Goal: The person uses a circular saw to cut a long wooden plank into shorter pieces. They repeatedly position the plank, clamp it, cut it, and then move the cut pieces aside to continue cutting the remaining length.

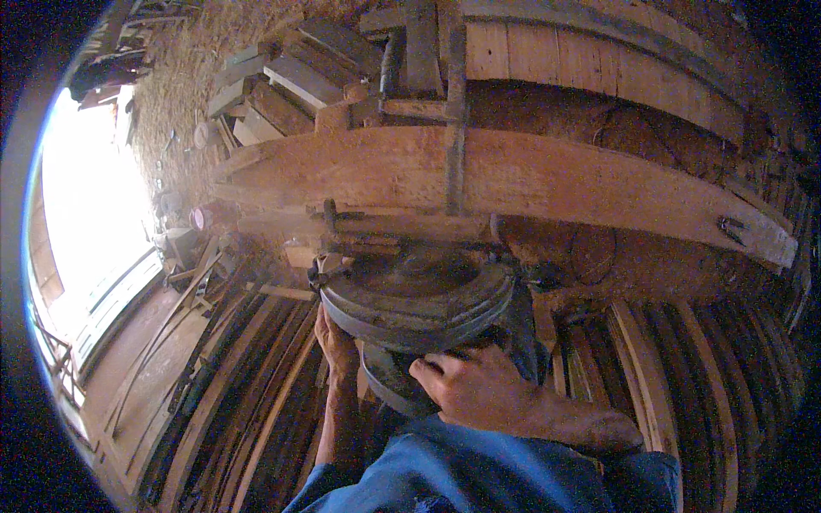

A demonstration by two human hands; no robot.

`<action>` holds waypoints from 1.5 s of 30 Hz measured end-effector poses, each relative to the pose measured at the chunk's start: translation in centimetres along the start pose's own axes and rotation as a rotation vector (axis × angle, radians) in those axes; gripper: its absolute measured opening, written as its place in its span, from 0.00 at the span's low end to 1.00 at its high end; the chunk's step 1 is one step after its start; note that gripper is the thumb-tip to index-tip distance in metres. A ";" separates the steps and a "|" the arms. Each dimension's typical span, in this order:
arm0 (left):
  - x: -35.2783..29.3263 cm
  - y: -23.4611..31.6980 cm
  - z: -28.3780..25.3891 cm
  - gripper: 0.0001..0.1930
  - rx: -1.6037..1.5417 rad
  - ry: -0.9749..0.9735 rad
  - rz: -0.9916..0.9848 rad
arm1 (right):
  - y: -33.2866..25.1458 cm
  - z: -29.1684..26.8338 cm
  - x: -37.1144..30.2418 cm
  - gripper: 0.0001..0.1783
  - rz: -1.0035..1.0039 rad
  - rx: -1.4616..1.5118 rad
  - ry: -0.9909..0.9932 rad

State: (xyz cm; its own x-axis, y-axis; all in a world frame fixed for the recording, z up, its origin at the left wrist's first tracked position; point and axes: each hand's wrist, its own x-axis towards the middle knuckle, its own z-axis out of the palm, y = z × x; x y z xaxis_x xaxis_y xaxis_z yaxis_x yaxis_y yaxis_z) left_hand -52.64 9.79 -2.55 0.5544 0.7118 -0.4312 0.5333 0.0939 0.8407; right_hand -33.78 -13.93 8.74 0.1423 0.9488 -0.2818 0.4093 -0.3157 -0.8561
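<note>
A heavy, round, dark metal wheel (410,322) with a flat grey rim lies tilted in front of my body, part of a machine. At its left side my left hand (336,342) reaches up against the rim, its fingers partly hidden behind the edge. My right hand (475,385) is just below the wheel's near right edge, knuckles up and fingers curled inward. Whatever those fingers grip is hidden. Under the wheel, between my two hands, a second curved grey metal piece (385,389) shows, partly covered by my right hand and blue clothing.
Beyond the wheel a long wooden plank (556,175) spans the view, crossed by an upright bar (456,128). Cut wood blocks (304,81) are piled behind it. Long boards (231,385) lie on both sides of me. Bright light enters through an opening (90,205) at left.
</note>
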 end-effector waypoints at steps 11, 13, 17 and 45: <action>1.0 -0.2 -2.7 0.31 0.098 0.015 0.079 | -1.2 0.4 1.9 0.31 -0.031 -0.015 0.035; 1.4 -0.5 -3.2 0.31 0.088 0.022 0.087 | -1.5 0.5 2.3 0.31 -0.034 -0.024 0.010; 2.4 -1.0 -4.2 0.30 0.036 0.015 0.100 | -1.9 0.7 3.3 0.29 -0.047 -0.019 0.090; 7.8 -2.7 -13.7 0.31 -0.053 0.024 0.044 | -6.6 3.9 12.7 0.22 -0.074 -0.041 0.150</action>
State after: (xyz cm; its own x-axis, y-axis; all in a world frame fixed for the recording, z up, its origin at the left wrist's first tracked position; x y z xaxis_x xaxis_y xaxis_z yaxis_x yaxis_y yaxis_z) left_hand -58.51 24.59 -3.70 0.5603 0.7328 -0.3861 0.4742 0.0985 0.8749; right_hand -38.14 0.18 9.11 0.2419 0.9589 -0.1485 0.4597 -0.2480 -0.8527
